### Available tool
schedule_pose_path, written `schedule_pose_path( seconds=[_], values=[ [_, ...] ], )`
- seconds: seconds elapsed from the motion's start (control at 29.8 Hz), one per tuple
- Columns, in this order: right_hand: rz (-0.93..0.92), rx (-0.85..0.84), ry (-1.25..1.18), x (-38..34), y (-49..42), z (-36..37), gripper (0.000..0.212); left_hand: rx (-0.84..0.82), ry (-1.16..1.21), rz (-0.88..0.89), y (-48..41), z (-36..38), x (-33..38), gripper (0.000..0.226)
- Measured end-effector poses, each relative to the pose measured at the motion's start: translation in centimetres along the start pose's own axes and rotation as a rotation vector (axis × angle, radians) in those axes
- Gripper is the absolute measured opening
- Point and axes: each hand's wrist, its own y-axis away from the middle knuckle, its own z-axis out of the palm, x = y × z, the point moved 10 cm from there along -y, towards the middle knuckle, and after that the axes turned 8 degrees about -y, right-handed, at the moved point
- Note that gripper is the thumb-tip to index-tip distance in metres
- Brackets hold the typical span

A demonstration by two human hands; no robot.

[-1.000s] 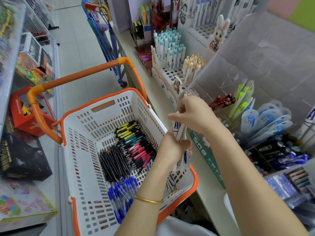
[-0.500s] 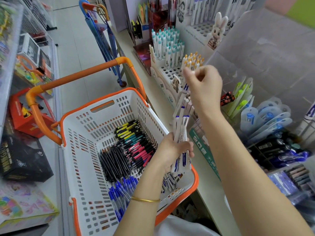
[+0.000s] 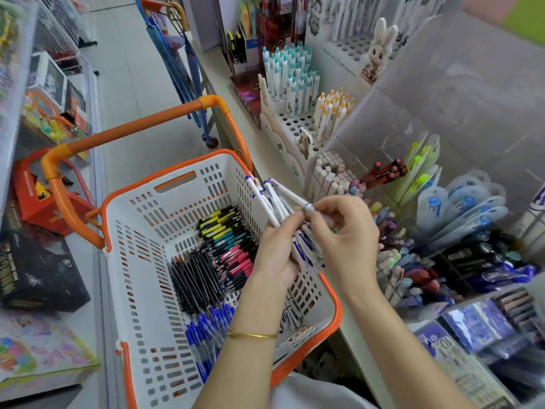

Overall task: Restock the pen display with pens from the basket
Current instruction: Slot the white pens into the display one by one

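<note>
My left hand (image 3: 275,255) grips a bundle of white pens with blue print (image 3: 272,199) above the right side of the white and orange basket (image 3: 138,261). The bundle tilts up and to the left. My right hand (image 3: 343,231) pinches one white pen of that bundle near its blue band. In the basket lie black pens (image 3: 194,278), blue-capped pens (image 3: 206,335), and yellow, teal and pink pens (image 3: 230,240). The white pen display (image 3: 290,125) with round holes stands on the shelf behind, holding teal-capped and yellow-capped pens.
The basket's orange handle (image 3: 141,125) arches over its far side. Clear acrylic bins (image 3: 442,202) with markers, erasers and pens fill the shelf at right. A blue and orange trolley (image 3: 177,63) stands in the aisle. Boxed toys line the left shelf (image 3: 44,261).
My right hand has come back down from the display to the bundle and now pinches one pen. The bundle in my left hand has tilted from near upright toward the left.
</note>
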Motion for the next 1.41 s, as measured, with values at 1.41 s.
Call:
schedule_pose_path(
  seconds=[1.41],
  values=[
    [-0.134, -0.506, 0.787, -3.9, -5.7, 6.3, 0.035, 0.22, -0.976, 0.428, 2.1, 0.6, 3.0, 0.018]
  ],
)
